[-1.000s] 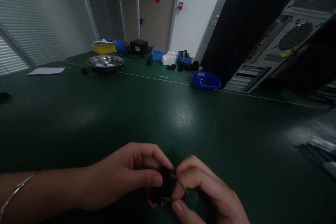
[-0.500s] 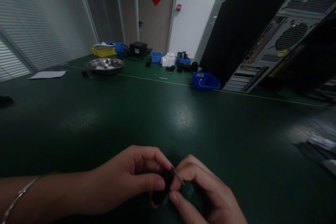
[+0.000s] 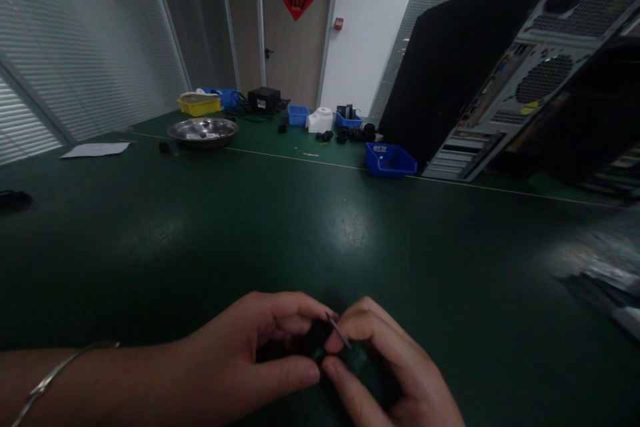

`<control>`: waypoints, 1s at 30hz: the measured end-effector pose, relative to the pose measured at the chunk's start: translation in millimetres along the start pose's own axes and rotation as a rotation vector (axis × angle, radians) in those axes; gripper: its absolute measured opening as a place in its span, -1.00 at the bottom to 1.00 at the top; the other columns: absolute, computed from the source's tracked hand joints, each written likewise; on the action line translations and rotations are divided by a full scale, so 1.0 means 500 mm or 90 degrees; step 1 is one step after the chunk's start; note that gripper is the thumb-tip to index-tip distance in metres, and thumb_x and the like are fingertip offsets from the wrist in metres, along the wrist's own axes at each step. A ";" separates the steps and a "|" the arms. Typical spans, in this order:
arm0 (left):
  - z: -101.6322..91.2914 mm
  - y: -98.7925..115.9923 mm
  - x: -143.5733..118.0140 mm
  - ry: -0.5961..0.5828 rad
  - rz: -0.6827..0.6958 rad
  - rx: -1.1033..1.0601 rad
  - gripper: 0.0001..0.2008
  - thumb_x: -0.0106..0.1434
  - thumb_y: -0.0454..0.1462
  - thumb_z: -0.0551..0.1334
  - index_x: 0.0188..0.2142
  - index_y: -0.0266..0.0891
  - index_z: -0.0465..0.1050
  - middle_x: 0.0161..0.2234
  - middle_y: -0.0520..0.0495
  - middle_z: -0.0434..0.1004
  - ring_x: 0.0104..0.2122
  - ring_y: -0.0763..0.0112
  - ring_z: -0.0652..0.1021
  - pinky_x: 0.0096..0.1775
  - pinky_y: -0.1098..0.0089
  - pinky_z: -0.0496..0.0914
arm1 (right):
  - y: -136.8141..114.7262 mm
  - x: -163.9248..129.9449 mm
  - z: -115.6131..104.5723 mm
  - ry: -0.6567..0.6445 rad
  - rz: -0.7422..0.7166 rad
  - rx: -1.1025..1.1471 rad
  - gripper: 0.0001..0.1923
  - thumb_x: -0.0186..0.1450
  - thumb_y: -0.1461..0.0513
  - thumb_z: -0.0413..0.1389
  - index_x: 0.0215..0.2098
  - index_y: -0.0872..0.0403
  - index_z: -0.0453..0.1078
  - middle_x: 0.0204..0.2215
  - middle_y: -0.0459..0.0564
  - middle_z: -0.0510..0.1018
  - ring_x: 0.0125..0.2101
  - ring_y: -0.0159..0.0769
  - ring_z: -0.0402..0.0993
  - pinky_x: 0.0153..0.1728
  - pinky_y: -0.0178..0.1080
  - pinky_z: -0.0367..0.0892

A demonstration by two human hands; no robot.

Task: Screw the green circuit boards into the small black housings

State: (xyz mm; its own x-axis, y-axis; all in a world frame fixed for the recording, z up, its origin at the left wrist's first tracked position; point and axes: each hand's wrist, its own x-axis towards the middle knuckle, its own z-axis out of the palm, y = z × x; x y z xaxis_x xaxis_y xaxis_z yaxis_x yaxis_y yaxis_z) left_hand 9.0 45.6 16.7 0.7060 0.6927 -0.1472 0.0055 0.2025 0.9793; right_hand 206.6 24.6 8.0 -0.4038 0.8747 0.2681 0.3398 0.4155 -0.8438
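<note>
Low at the near edge of the dark green table (image 3: 320, 227), my two hands meet. My left hand (image 3: 250, 353), with a thin bracelet on its wrist, pinches a small black part (image 3: 313, 340) between thumb and fingers. My right hand (image 3: 390, 373) grips a small screwdriver (image 3: 337, 333); its thin metal shaft points up and left against the black part. Most of the part and the tool's handle are hidden by my fingers.
A tilted computer case (image 3: 500, 73) stands at the right rear. A blue bin (image 3: 390, 161), a steel bowl (image 3: 203, 130), a yellow tray (image 3: 199, 105), more blue bins and black parts lie at the far side. A white sheet (image 3: 95, 149) lies far left.
My hands have stayed together and sunk slightly in view as my head tilted. The left thumb has slid under the black part; the screwdriver shaft stays on it.
</note>
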 end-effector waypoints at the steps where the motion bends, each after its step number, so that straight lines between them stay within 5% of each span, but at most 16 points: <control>1: -0.003 0.003 0.001 0.011 0.009 0.012 -0.67 0.25 -0.36 0.22 0.01 -0.14 0.36 -0.06 -0.07 0.52 -0.05 0.29 0.51 -0.01 0.26 0.35 | 0.001 0.000 -0.002 0.004 -0.005 0.003 -0.84 0.20 0.41 0.08 -0.30 0.06 0.35 -0.40 -0.08 0.43 -0.38 -0.37 0.45 -0.37 -0.37 0.35; 5: -0.055 0.023 0.015 0.118 0.046 0.095 -0.73 0.27 -0.34 0.18 -0.03 -0.17 0.40 -0.03 -0.07 0.51 -0.05 0.30 0.51 0.01 0.29 0.35 | 0.004 -0.002 -0.014 0.009 -0.015 -0.003 -0.82 0.21 0.42 0.09 -0.29 0.04 0.35 -0.39 -0.09 0.44 -0.37 -0.38 0.45 -0.35 -0.38 0.34; 10: -0.188 0.037 0.048 0.444 0.086 0.135 -0.72 0.25 -0.32 0.20 -0.03 -0.25 0.41 -0.13 -0.11 0.56 -0.13 0.33 0.53 -0.05 0.37 0.37 | 0.006 -0.003 -0.029 0.012 0.020 -0.019 -0.86 0.23 0.39 0.07 -0.30 0.05 0.37 -0.40 -0.07 0.45 -0.39 -0.36 0.45 -0.37 -0.36 0.33; 13: -0.237 0.032 0.059 0.519 0.064 0.061 -0.76 0.24 -0.36 0.19 -0.08 -0.29 0.43 -0.17 -0.14 0.57 -0.19 0.34 0.54 -0.14 0.40 0.41 | 0.005 -0.005 -0.027 0.012 0.048 -0.009 -0.88 0.22 0.36 0.07 -0.32 0.04 0.38 -0.42 -0.08 0.46 -0.40 -0.35 0.44 -0.40 -0.35 0.30; 20: -0.205 0.034 0.053 0.462 0.062 0.033 -0.81 0.25 -0.37 0.17 -0.13 -0.30 0.45 -0.25 -0.11 0.56 -0.26 0.38 0.53 -0.18 0.42 0.38 | 0.001 -0.004 -0.026 0.036 0.085 0.016 -0.91 0.20 0.34 0.10 -0.36 0.03 0.40 -0.44 -0.10 0.48 -0.42 -0.36 0.44 -0.40 -0.36 0.29; 27: -0.120 0.011 0.031 0.167 0.029 0.114 -0.69 0.34 -0.21 0.09 0.04 -0.18 0.38 -0.30 -0.03 0.49 -0.30 0.41 0.46 -0.20 0.41 0.33 | 0.014 -0.006 -0.032 -0.033 0.120 0.016 -0.84 0.23 0.28 0.09 -0.20 0.01 0.37 -0.36 -0.04 0.49 -0.30 -0.26 0.47 -0.35 -0.32 0.37; 30: -0.079 0.008 0.009 0.098 -0.018 0.173 -0.62 0.34 -0.16 0.08 0.14 -0.04 0.25 -0.08 -0.02 0.45 -0.10 0.35 0.43 -0.04 0.35 0.29 | 0.021 -0.009 -0.026 0.000 0.128 0.061 -0.70 0.24 0.32 0.07 -0.05 -0.02 0.31 -0.32 -0.04 0.47 -0.20 -0.24 0.47 -0.32 -0.34 0.41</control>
State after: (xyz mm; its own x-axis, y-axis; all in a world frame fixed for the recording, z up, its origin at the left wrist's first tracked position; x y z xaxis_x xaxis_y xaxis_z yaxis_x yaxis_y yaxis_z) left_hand -15.9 76.7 14.5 0.5873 0.7903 -0.1745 0.2282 0.0452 0.9726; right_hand 222.8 28.3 4.1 -0.3356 0.9377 0.0901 0.3309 0.2069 -0.9207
